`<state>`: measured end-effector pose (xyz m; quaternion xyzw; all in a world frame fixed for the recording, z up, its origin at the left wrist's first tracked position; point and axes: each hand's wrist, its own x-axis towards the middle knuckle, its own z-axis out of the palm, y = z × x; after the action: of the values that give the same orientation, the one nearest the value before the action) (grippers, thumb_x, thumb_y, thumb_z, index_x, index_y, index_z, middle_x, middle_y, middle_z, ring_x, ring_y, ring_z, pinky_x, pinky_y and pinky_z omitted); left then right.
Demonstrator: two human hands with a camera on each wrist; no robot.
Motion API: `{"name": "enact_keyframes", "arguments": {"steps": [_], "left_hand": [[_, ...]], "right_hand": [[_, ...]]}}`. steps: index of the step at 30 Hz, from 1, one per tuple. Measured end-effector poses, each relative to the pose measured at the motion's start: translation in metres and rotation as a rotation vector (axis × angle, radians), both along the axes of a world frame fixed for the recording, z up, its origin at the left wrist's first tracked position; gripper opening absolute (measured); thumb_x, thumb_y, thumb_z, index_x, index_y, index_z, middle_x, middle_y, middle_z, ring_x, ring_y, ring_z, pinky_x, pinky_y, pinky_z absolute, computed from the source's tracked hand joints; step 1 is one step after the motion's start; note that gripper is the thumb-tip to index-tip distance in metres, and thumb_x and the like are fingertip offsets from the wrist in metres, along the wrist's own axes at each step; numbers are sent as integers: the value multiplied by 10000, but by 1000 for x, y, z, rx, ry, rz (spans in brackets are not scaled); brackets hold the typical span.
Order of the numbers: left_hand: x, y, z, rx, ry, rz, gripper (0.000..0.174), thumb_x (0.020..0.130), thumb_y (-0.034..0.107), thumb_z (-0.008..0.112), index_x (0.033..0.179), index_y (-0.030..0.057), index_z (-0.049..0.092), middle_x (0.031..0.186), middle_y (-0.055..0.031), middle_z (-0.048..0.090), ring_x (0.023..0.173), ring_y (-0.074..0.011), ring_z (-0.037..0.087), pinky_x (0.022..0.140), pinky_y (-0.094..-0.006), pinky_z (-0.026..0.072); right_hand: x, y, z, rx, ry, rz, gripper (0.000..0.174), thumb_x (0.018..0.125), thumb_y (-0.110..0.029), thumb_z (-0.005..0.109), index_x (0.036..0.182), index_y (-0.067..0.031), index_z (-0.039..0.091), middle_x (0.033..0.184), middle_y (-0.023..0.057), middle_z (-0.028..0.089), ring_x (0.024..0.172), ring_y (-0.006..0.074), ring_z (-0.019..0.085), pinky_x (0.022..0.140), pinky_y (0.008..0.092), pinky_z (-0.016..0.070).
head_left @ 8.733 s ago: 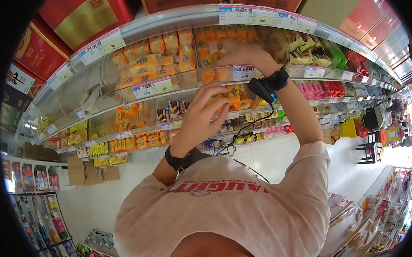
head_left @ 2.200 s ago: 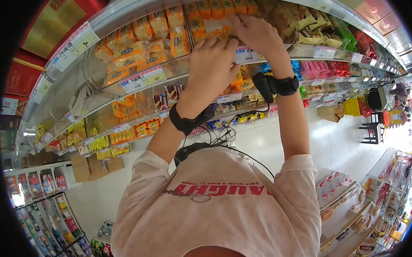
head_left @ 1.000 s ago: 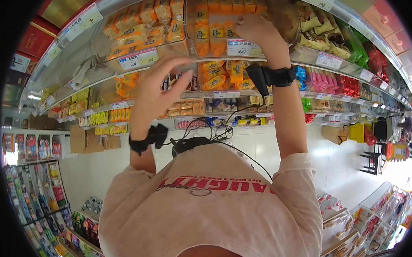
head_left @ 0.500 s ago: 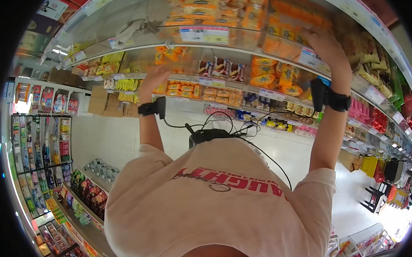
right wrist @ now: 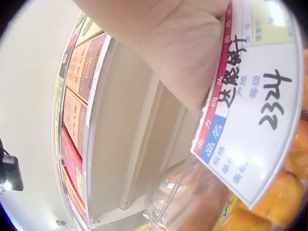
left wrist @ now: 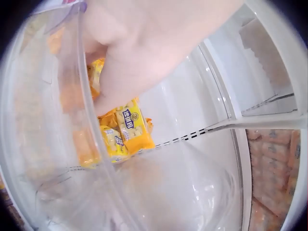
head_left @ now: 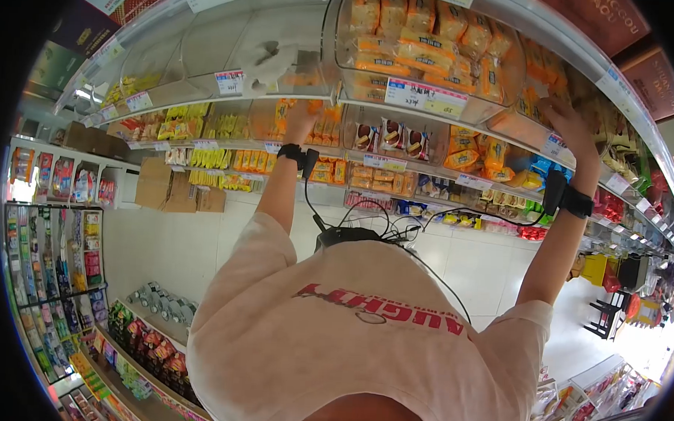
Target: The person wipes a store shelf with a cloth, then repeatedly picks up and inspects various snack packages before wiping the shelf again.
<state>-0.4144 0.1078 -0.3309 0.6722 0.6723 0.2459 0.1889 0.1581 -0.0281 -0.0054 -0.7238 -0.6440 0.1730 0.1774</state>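
My left hand reaches into a clear bin on the second shelf, at orange-and-yellow wrapped snack packets. In the left wrist view, one packet shows between thumb and fingers; I cannot tell whether they pinch it. Just below the hand, more snack packets lie on the bin floor. Over the upper shelf's bin, at its front, my right hand has its fingers extended above orange-wrapped packets. The right wrist view shows that palm behind a handwritten price tag, the fingertips out of sight.
Between the hands, a bin of larger orange-wrapped cakes fills the upper shelf. Left of it stands a bin holding a whitish cloth. Chocolate-cake packets sit below. Black cables hang before my chest. Curved clear bin walls flank the left hand.
My left hand has left the right hand's bin, swung left and down, and now reaches into the second-shelf bin. The right hand stays by its upper bin while the view shifts left.
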Motion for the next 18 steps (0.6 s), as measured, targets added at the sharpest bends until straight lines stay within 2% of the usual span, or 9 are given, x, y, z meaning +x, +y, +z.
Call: {"name": "enact_keyframes", "arguments": {"steps": [1, 4, 7, 9, 11, 14, 17, 18], "left_hand": [[2, -1, 4, 64, -34, -62, 652, 835, 376, 836, 1320, -4, 624, 1217, -262, 701, 1148, -433, 660, 947, -507, 534], [9, -1, 35, -357, 49, 75, 597, 846, 306, 822, 1307, -12, 615, 1162, -246, 713, 1068, -433, 679, 890, -496, 546], [-33, 7, -18, 54, -78, -72, 593, 854, 347, 817, 1286, -7, 615, 1080, -214, 721, 957, -391, 710, 840, -471, 556], [-36, -32, 31, 22, -258, -17, 512, 864, 299, 845, 1212, 5, 611, 1019, -146, 707, 890, -203, 708, 631, -368, 571], [-18, -88, 140, -280, -531, -2, 553, 874, 266, 848, 1269, -7, 574, 1134, -142, 693, 959, -188, 693, 784, -331, 575], [-13, -133, 205, -368, -634, -236, 499, 912, 193, 811, 1299, -14, 574, 1193, -127, 676, 1053, -177, 669, 957, -309, 520], [3, -163, 249, -352, -665, -502, 485, 915, 139, 803, 1349, 33, 612, 1193, -59, 674, 1088, -151, 644, 949, -298, 513], [12, -172, 261, -284, -633, -568, 496, 912, 120, 800, 1361, 34, 609, 1197, -60, 674, 1100, -151, 642, 953, -299, 510]], "right_hand": [[2, 1, -2, 3, -6, -5, 457, 975, -455, 599, 1222, -88, 714, 1028, 110, 725, 956, 225, 671, 905, 334, 486], [0, -5, 1, -7, 4, -33, 449, 974, -459, 600, 1217, -100, 716, 1039, 110, 731, 966, 229, 680, 906, 337, 491], [-11, -9, 4, 71, -39, -77, 440, 979, -455, 593, 1213, -103, 716, 1065, 130, 740, 1001, 269, 704, 910, 353, 502], [-13, -9, 6, 105, -79, -104, 453, 986, -454, 589, 1238, -97, 708, 1142, 150, 729, 1036, 285, 709, 924, 363, 506], [-10, -11, 7, 86, -114, -106, 488, 996, -457, 589, 1293, -85, 693, 1277, 172, 700, 1078, 280, 700, 951, 369, 505], [-10, -8, 1, 312, -37, -79, 389, 973, -390, 639, 1190, -75, 711, 1140, 195, 723, 1045, 401, 706, 921, 409, 521], [-17, -7, 3, 741, -100, 17, 344, 952, -300, 689, 1170, -35, 712, 1149, 198, 717, 1054, 386, 707, 932, 422, 521], [-27, -15, 8, 759, -51, 63, 327, 946, -270, 697, 1165, -28, 714, 1154, 195, 718, 1061, 379, 707, 928, 423, 526]]}}
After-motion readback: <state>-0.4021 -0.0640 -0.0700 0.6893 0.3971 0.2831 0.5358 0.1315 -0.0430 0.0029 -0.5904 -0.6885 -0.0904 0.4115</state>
